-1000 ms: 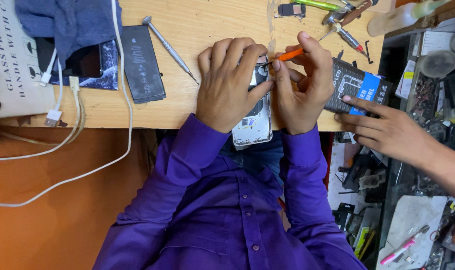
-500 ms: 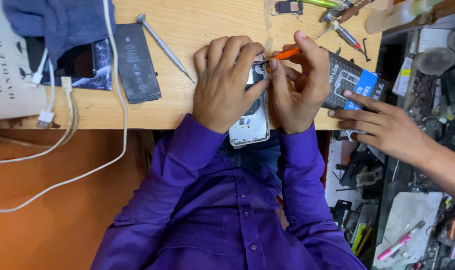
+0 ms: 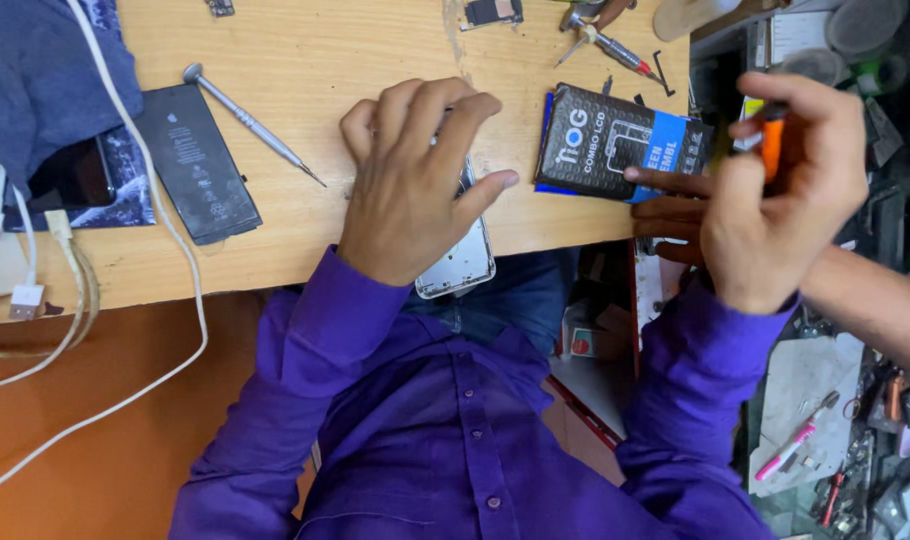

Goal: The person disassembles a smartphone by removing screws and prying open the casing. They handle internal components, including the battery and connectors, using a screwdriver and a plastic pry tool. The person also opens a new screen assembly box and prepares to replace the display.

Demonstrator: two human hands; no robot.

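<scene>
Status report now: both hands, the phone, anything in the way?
Left hand pressing phone at desk edge. Right hand lifted aside, holding orange tool. Another person's hand touches black-blue box nearby.

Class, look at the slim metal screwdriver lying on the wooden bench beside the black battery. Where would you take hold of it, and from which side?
Grip the screwdriver at mid-shaft from above, fingers on either long side. It lies flat and slanted on the bench, round cap up-left, fine tip down-right. The battery lies close on its left, so come from the open right, clear of the left hand.
</scene>
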